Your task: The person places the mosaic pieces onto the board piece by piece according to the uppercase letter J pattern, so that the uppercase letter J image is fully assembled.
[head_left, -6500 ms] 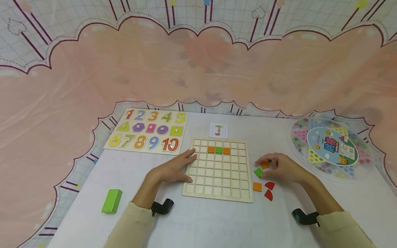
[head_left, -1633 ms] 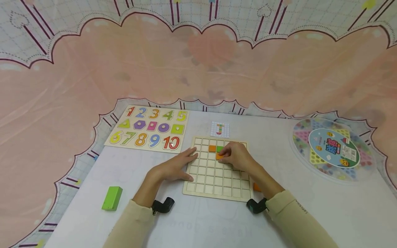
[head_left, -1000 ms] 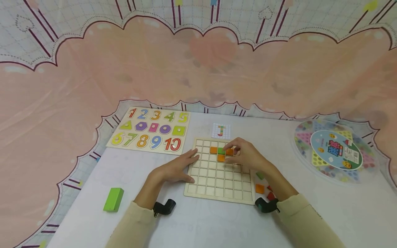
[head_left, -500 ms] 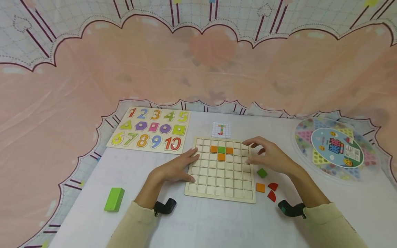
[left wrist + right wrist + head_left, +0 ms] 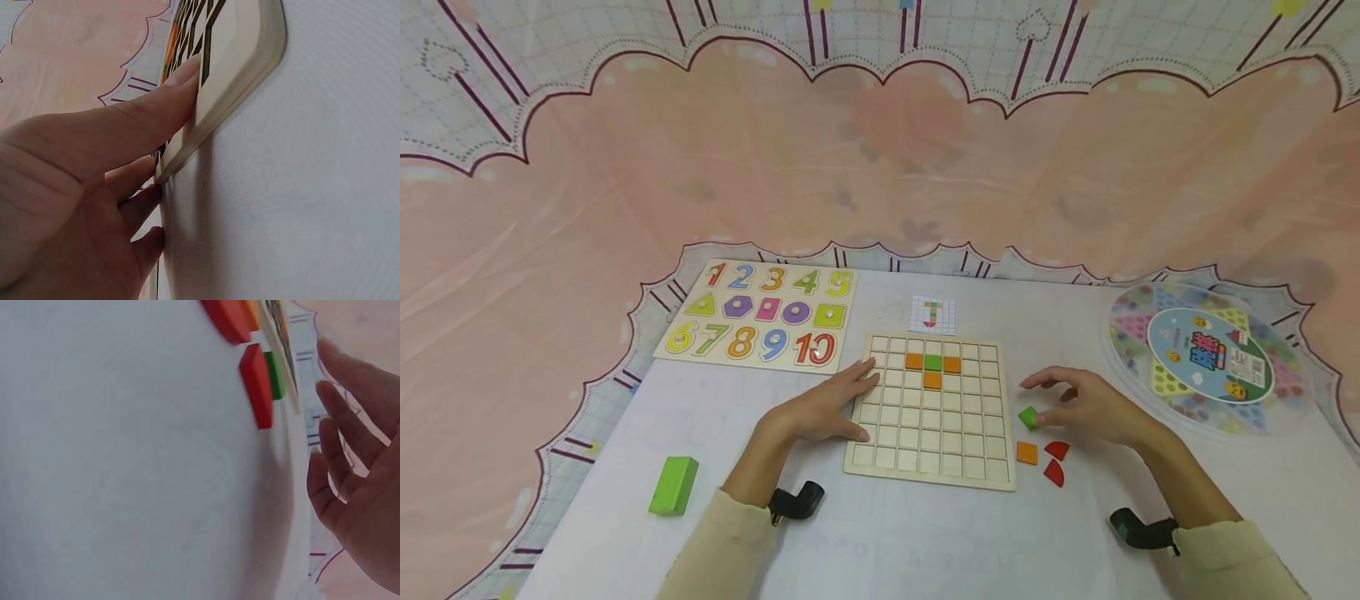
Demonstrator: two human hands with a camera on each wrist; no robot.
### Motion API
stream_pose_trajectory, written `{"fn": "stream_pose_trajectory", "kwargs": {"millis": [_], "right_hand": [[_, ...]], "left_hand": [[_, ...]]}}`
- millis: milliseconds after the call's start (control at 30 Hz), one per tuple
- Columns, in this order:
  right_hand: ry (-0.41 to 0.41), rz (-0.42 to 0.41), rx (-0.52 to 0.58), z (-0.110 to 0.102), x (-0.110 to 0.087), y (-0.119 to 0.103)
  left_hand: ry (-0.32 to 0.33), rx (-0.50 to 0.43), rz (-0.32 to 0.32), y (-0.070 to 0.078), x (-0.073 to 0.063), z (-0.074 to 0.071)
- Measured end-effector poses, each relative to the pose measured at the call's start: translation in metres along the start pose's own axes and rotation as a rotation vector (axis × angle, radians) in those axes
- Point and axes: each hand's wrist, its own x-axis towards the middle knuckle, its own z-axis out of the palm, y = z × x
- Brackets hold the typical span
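Observation:
My left hand [image 5: 820, 408] rests on the left edge of a wooden grid board [image 5: 931, 462], its thumb [image 5: 181, 75] on the top face in the left wrist view. On the board, a green square tile [image 5: 933, 362] lies between an orange tile [image 5: 913, 361] and another orange tile [image 5: 952, 365]. A third orange tile [image 5: 932, 380] sits directly below the green one. My right hand [image 5: 1093, 406] hovers right of the board with fingers apart and nothing held. Its thumb overlaps the corner of a loose green tile [image 5: 1027, 417] in the head view.
Beside the board lie a loose orange tile [image 5: 1027, 452] and two red quarter-round pieces [image 5: 1057, 451]. A small pattern card [image 5: 932, 315] is behind it. A number puzzle [image 5: 752, 317] stands back left, a green block [image 5: 673, 486] front left, a round clear-lidded box [image 5: 1210, 358] right.
An orange tile from the table now sits below the green tile on the board. My right hand has let go and moved right, back over the loose pieces; the left hand stays put.

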Motion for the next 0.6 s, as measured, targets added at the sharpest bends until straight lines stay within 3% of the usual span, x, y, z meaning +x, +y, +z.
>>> {"fn": "stream_pose_trajectory", "kwargs": {"millis": [600], "right_hand": [[-0.031, -0.044, 0.001, 0.01, -0.002, 0.018]], "left_hand": [[0.005, -0.022, 0.006, 0.001, -0.001, 0.0]]}}
